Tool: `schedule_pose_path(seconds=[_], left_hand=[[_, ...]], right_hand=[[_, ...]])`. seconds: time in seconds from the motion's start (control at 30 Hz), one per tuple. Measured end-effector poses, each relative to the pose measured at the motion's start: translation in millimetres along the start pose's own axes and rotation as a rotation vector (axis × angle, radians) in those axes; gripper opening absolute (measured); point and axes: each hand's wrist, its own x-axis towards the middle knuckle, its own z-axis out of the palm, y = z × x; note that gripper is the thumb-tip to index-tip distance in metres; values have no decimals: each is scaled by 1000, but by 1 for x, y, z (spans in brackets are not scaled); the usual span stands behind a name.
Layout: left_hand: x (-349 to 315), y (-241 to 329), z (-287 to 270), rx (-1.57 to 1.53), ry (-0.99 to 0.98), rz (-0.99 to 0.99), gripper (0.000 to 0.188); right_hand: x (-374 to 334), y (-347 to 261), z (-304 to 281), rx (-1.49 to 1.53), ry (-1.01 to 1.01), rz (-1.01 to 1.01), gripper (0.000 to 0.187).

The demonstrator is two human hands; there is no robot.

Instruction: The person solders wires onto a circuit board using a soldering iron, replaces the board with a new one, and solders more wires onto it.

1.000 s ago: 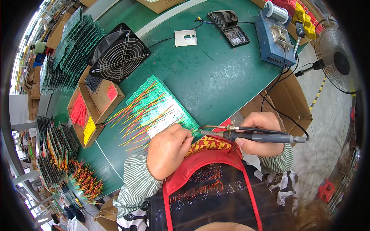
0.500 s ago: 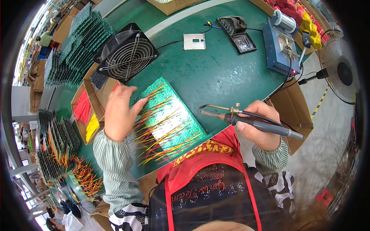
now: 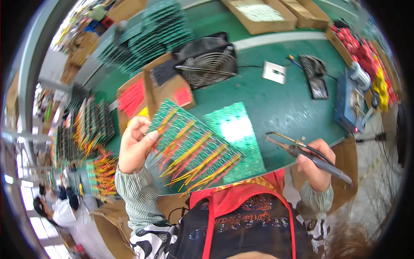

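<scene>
**Striped sleeves, red-trimmed apron**

The person wears a shirt with fine green-and-white striped long sleeves, cuffs gathered at both wrists. Over it hangs a black bib apron (image 3: pixel 241 224) with a red top panel, red strap edging and sparkly lettering across the chest. Black-and-white patterned fabric shows at both hips.

left hand (image 3: pixel 137 144) covering the corner of the wired circuit board (image 3: pixel 196 149), that board hiding part of the second green board (image 3: pixel 241 134), soldering iron (image 3: pixel 308 155) handle buried in the right hand (image 3: pixel 318 166), far-left racks just a blur
</scene>
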Motion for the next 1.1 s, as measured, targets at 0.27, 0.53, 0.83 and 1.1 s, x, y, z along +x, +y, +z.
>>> schedule_pose_path(seconds=[0.27,0.53,0.83,1.1], left_hand=[[-132,-12,-183,73,984,212,15],[-257,-58,-284,39,1456,62,24],[-245,-89,-291,1103,1624,-20,36],[-29,-38,-165,1107,726,143,10]], right_hand=[[8,-6,6,20,-8,35,14],[21,5,11,79,-65,-6,16],[29,6,11,10,-31,-7,16],[35,-3,29,48,12,53,11]])
